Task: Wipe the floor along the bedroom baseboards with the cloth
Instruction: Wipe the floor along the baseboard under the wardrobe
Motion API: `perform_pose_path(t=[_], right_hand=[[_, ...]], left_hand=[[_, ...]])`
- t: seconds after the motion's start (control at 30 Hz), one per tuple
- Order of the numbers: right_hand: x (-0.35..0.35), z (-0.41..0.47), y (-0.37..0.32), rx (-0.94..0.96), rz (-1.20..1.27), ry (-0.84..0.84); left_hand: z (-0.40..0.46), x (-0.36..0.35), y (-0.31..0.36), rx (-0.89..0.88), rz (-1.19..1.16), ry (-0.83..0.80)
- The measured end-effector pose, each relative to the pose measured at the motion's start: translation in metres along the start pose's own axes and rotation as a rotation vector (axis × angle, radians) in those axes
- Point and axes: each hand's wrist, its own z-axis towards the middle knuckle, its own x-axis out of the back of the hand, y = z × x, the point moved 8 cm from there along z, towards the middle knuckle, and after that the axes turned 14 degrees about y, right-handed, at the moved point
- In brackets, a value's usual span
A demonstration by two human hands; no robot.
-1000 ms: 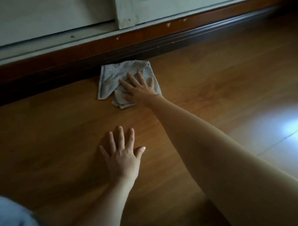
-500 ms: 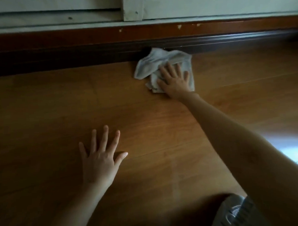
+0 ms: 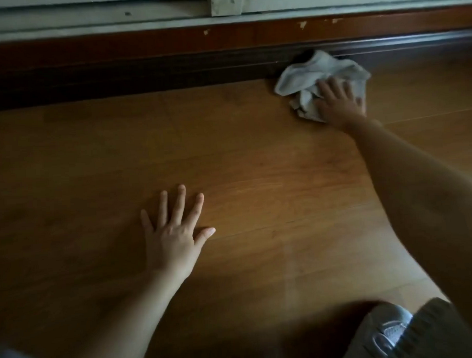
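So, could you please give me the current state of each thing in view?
Crumpled pale grey cloth: bunched on the floor, touching the baseboard.
Right hand: flat, pressing the cloth.
Left hand: fingers spread, flat on the brown wooden floor.
Dark wooden baseboard: paint-flecked along the top.

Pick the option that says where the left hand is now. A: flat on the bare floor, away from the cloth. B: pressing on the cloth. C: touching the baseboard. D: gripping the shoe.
A: the left hand lies spread on the floor; only the right hand presses the cloth.
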Motion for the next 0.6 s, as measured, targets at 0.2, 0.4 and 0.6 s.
perform_pose_path(t=[0.2,0.4,0.6], right_hand=[[0.012,-0.009,-0.044,-0.132,0.174,0.044],[0.004,-0.066,-0.261,0.404,0.130,0.094],[0.010,-0.054,-0.243,0.525,0.039,0.089]], left_hand=[[0.001,0.001,0.004,-0.016,-0.002,-0.052],[0.000,0.005,0.003,0.027,0.017,-0.044],[0.000,0.007,0.003,0.033,-0.008,-0.046]])
